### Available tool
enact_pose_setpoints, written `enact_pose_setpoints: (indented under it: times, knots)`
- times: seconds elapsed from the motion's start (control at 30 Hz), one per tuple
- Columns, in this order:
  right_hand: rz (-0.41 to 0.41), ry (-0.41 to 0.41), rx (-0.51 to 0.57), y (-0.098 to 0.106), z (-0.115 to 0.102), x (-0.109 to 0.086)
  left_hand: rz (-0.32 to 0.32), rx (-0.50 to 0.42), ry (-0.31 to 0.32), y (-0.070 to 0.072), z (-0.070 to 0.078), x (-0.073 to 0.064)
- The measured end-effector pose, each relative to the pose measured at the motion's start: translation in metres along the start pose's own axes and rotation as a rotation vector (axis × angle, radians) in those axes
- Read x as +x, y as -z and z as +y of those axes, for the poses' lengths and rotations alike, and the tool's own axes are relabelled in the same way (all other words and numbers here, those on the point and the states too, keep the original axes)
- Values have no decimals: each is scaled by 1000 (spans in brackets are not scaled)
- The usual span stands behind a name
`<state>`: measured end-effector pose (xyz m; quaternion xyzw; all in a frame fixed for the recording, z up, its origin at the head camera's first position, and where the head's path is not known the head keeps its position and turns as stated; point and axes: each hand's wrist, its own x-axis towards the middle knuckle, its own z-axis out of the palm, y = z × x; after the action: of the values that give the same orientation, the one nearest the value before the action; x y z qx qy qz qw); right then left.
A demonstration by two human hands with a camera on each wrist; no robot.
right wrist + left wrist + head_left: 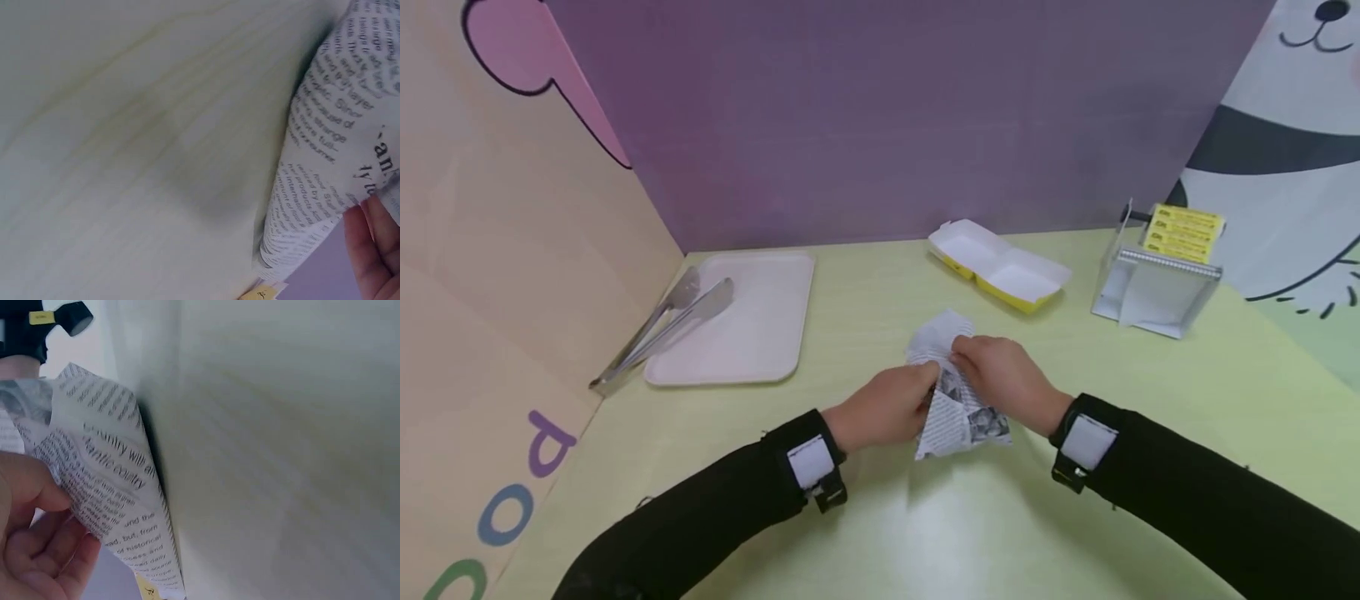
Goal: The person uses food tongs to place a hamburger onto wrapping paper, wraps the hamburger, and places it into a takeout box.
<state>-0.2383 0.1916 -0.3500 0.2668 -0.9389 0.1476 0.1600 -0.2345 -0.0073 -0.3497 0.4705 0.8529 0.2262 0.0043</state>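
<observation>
A sheet of newspaper-print wrapping paper [955, 417], folded into a pointed bundle, is between both hands above the table. My left hand [887, 404] pinches its left side with thumb and curled fingers. On the upper right side, my right hand [1011, 379] pinches the paper near its top. In the left wrist view, the left hand [37, 531] has its thumb against the printed paper [119, 456]. The right wrist view shows fingertips of the right hand [372, 250] at the edge of the paper [337, 137]. Whether anything lies inside the folds is hidden.
Behind the hands sits an opened white-and-yellow takeaway box [1018, 271]. To its right stands a dispenser [1165, 292] with a serrated edge and yellow printed labels [1183, 233]. At left, metal tongs [658, 333] lean across a white tray [767, 325]. Walls border the table.
</observation>
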Motion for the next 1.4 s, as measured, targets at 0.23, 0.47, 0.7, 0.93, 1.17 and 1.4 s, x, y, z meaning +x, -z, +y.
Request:
enact_pose_setpoints:
  times: [0.23, 0.47, 0.7, 0.93, 1.17, 1.4]
  knots:
    - [-25, 66, -110, -11, -4, 0, 76, 44, 63, 1, -1, -8]
    - [-40, 77, -147, -13, -6, 0, -120, -193, 274, 12, 10, -23]
    - [-9, 140, -200, -15, -5, -2, -143, -184, 171, 11, 20, -27]
    - [-14, 152, -200, -17, -4, -3, -186, -281, 112, 15, 7, -22]
    - [-4, 181, -158, -18, -4, -2, -332, -556, 199, 17, -12, -19]
    - [21, 93, -50, -19, 0, -5, -408, -766, 290, 12, -23, -17]
